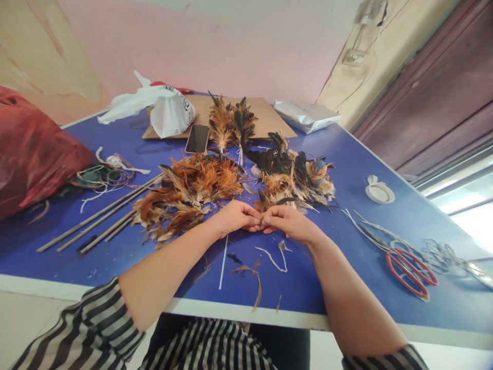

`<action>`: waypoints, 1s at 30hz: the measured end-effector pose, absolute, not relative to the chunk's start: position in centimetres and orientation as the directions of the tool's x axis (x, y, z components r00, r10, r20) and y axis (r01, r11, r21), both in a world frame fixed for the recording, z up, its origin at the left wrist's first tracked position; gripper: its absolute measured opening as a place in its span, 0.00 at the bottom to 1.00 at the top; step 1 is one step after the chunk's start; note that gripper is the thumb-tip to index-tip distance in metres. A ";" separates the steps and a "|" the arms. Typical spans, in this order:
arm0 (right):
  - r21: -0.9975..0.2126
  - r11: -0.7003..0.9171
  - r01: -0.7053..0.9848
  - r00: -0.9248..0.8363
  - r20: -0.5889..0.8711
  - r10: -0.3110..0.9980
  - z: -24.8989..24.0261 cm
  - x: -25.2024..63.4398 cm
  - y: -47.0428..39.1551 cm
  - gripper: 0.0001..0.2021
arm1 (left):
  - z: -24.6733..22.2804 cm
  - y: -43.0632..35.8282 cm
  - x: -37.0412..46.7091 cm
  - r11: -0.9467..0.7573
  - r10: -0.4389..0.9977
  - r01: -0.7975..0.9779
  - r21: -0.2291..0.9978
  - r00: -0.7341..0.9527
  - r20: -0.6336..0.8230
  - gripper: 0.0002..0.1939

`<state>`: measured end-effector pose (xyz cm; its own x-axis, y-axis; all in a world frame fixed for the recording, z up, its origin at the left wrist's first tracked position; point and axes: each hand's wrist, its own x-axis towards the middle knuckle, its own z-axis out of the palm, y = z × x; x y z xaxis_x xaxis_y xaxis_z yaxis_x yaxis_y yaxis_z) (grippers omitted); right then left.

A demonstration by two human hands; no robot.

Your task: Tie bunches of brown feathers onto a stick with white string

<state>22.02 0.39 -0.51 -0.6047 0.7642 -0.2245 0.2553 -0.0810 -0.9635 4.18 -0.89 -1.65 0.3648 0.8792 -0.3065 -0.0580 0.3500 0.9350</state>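
Near the front of the blue table, my left hand (239,217) and my right hand (285,221) meet, thumbs and fingertips pinched together. A small brown feather (262,203) rises from between them; its lower end is covered by the fingers. Left of the hands lies a heap of orange-brown feathers (200,180). Just beyond my right hand spreads a pile of black and tan feathers (285,169). A thin white stick (223,262) and a short piece of white string (283,262) lie below the hands, among loose feather scraps (257,288).
Red-handled scissors (410,272) and tangled string (442,254) lie right, near a roll of tape (380,192). Several wooden sticks (103,210) and a red bag (34,149) are left. Behind are a phone (197,139), a white bag (171,113), and tied feather bunches (222,123) on cardboard (269,115).
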 end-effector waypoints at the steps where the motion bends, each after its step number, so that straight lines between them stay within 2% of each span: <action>1: -0.964 -0.078 0.255 -0.602 -0.221 0.767 -0.5 22.0 0.4 0.10 | -1.7 -0.9 4.2 0.330 0.884 -0.033 0.943 0.361 -0.297 0.10; 8: -0.965 -0.076 0.253 -0.591 -0.216 0.777 -0.5 21.8 0.3 0.11 | -2.2 -1.0 4.4 0.166 0.896 0.142 0.976 0.392 -0.210 0.05; 13: -0.962 -0.199 0.185 -0.481 -0.265 0.836 -0.6 21.7 0.5 0.11 | -2.1 -0.6 4.0 0.171 0.899 0.062 0.983 0.398 -0.181 0.07; 16: -0.965 -0.221 0.140 -0.443 -0.261 0.858 -0.5 21.6 0.5 0.11 | -2.0 -0.3 3.7 0.177 0.897 0.012 0.984 0.409 -0.166 0.08; 23: -0.957 -0.079 0.278 -0.495 -0.213 0.842 -0.4 21.6 0.4 0.11 | -2.0 -0.2 3.6 0.121 0.886 0.018 0.992 0.449 -0.116 0.08; 28: -0.966 0.007 0.259 -0.510 -0.131 0.851 -0.7 21.7 0.4 0.08 | -1.9 -0.2 3.4 0.177 0.890 0.013 0.984 0.426 -0.166 0.10; 30: -0.964 0.100 0.246 -0.556 -0.056 0.829 -0.6 21.8 0.4 0.07 | -1.8 -0.1 3.2 0.219 0.886 -0.001 0.976 0.419 -0.198 0.11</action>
